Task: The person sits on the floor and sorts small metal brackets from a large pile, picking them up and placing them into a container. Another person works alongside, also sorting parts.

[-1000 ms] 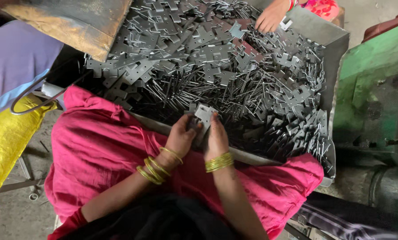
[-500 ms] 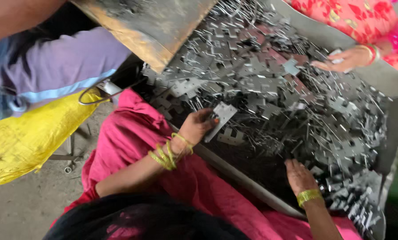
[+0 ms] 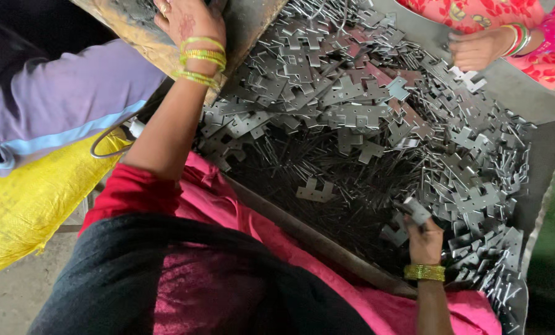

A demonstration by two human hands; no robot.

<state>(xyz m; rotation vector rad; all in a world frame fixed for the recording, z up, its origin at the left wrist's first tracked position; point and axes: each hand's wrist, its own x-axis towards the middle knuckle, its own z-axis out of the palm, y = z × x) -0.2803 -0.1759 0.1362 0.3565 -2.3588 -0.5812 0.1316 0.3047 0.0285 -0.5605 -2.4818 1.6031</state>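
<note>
Metal brackets (image 3: 376,118) — flat stamped grey pieces — heaped in a big steel tray (image 3: 525,99), mixed with thin metal rods (image 3: 327,180) that fill the tray's dark middle. Landmark = the tray. Right hand (image 3: 423,239) at the tray's near edge, toward its right end, fingers closed around a small grey bracket (image 3: 417,211) lifted just off the pile; gold bangle (image 3: 424,272) on that wrist. Left hand (image 3: 187,22) reaches up past the tray's far-left corner and rests on a rusty brown metal sheet (image 3: 128,25) leaning over that corner; fingers spread flat on it, whether it grips anything I cannot tell. Green-gold bangles (image 3: 200,59) stacked on the left wrist. One loose bracket (image 3: 314,191) lies alone on the rods, near the tray's middle. Pink cloth (image 3: 228,211) on the person's lap touches the tray's near rim, black fabric (image 3: 184,279) below it. A co-worker's hand (image 3: 476,49) at the tray's far-right side, touching brackets there, pink patterned sleeve (image 3: 476,12) behind. Left of the tray — a yellow sack (image 3: 35,198) and another person's lilac sleeve (image 3: 60,93).
</note>
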